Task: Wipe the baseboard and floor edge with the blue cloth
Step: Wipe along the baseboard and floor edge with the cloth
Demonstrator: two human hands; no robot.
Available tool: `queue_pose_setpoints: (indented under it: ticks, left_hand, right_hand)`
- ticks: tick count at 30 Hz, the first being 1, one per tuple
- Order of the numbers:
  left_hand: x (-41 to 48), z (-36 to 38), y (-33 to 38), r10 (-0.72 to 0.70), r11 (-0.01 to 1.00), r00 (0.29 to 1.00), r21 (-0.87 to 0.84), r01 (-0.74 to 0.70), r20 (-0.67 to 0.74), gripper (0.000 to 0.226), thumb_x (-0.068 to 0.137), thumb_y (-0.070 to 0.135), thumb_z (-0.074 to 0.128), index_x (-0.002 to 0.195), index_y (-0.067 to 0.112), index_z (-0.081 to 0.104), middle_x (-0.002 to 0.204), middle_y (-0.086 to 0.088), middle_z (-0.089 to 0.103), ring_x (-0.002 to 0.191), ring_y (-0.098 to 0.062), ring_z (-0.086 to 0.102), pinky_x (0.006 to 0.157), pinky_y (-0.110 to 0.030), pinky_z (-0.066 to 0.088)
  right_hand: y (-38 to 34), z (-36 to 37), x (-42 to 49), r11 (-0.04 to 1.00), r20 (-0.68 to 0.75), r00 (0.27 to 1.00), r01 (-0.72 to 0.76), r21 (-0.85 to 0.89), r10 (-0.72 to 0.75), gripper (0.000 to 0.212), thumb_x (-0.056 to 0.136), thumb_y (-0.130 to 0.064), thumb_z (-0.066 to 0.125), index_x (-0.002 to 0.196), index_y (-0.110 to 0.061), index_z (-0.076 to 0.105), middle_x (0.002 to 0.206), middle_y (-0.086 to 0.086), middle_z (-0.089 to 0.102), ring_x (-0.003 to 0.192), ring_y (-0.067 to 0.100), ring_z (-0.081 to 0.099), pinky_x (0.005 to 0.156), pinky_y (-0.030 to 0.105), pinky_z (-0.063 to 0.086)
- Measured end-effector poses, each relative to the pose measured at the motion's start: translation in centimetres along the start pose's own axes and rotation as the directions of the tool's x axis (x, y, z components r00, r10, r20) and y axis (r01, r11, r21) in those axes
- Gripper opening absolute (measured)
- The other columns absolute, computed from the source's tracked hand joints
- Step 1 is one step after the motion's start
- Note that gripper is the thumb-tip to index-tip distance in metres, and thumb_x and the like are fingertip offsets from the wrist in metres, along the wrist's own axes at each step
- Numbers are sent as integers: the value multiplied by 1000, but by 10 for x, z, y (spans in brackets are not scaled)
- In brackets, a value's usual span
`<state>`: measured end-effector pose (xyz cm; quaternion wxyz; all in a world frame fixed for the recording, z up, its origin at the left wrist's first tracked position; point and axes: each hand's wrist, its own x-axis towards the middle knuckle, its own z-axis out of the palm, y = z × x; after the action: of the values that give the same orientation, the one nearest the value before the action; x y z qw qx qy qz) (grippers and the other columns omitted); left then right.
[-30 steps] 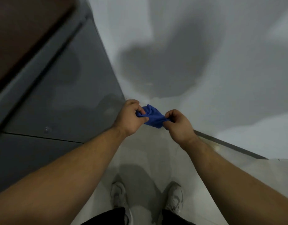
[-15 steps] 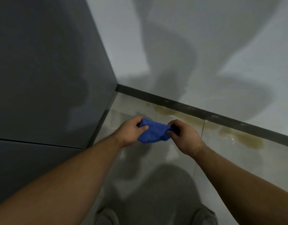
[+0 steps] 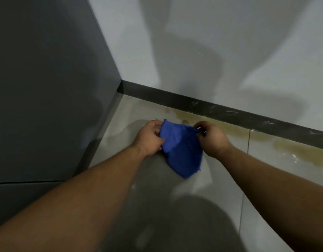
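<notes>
A person's left hand (image 3: 150, 138) and right hand (image 3: 212, 138) are pinching the top corners of the cloth (image 3: 181, 151), which is hanging open above the floor (image 3: 266, 179). Beyond, the yellowish stain (image 3: 293, 149) and the scuffed baseboard (image 3: 229, 110) are apparently awaiting a first wipe.

Head camera looks steeply down, close, toward the corner floor (image 3: 175, 215).

The blue cloth (image 3: 182, 153) looks soft and matt. The floor tiles (image 3: 266, 206) are glossy and stained. The dark baseboard (image 3: 229, 113) is matt and scuffed.
</notes>
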<state>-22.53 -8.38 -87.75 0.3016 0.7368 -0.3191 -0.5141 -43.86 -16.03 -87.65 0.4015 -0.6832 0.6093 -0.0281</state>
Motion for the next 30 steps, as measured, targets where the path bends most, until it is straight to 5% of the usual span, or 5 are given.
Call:
queue_pose_setpoints:
  ticks: [5,8,12,17,30]
  left_hand:
    - [31,11,-7,150,987,970,91,-134,-194,33,92,11,73,119,28,63,100,15,70,98,-9,70,93,-31,59]
    - [40,7,-13,208,961,958,222,-163,-198,29,93,22,72,120,27,63,110,12,67,102,-9,64,89,-29,53]
    - [41,-10,-38,432,762,891,586,-277,-141,29,94,25,67,122,21,65,132,0,62,126,-18,52,100,-29,41]
    - [45,-26,-66,483,739,870,578,-345,-98,40,98,28,59,136,16,60,154,-6,50,147,-22,40,123,-45,34]
    - [52,-33,-86,615,728,783,447,-520,-91,71,95,48,60,152,9,41,165,-9,35,155,-21,30,126,-47,31]
  right_hand:
    - [6,17,22,996,-219,972,77,-46,-85,32,102,-16,50,131,-25,60,131,2,61,116,23,61,97,36,50]
    - [12,32,14,941,-325,909,163,-296,-260,39,98,-28,56,136,-23,56,136,4,56,123,25,54,103,44,51]
    - [7,64,11,762,-18,879,403,-507,-476,58,97,-54,44,150,-31,41,160,4,37,148,28,32,123,52,24]
    - [5,95,34,725,155,895,432,-537,-418,69,99,-71,14,160,-41,5,171,-9,-4,157,17,-10,125,49,-8]
    - [-40,110,106,574,217,806,554,-603,-550,73,96,-69,22,160,-38,7,171,-4,8,157,21,4,124,48,-3]
